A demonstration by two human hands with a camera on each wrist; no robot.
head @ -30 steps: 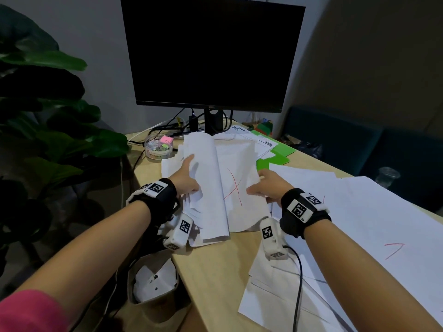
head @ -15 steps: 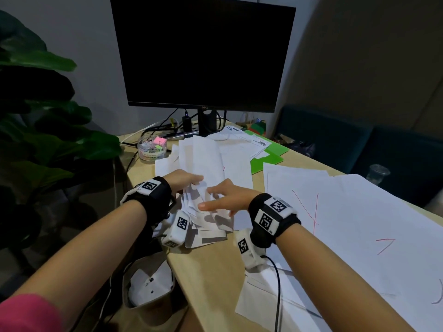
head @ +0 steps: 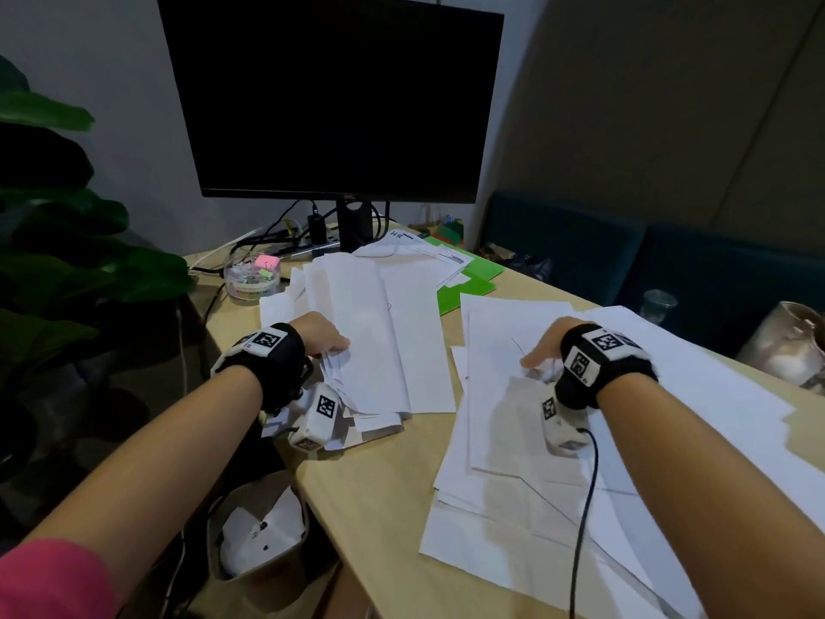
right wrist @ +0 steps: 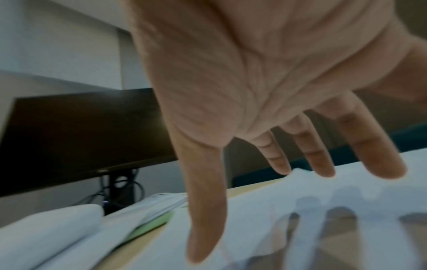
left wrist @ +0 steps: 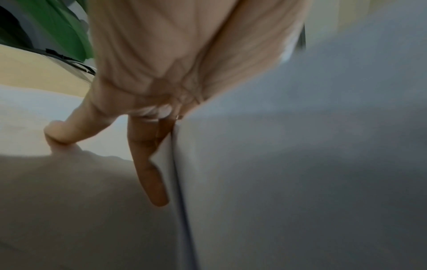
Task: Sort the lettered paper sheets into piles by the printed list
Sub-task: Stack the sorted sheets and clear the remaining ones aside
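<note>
Left hand [head: 322, 335]: gripping the near edge of the unsorted stack [head: 370, 332], thumb pressing on top, fingers tucking under. Right hand [head: 542, 350]: hovering over the sorted spread [head: 513, 440] with fingers straight and splayed, holding nothing. Progress, as judged: partway; sheets are lying in overlapping piles around the right hand, while a thick stack is waiting under the left. Writing: "HR" handwritten on the printed sheet [head: 428, 254] beyond the left hand; a small red mark is showing on the stack; other letters unreadable.
</note>
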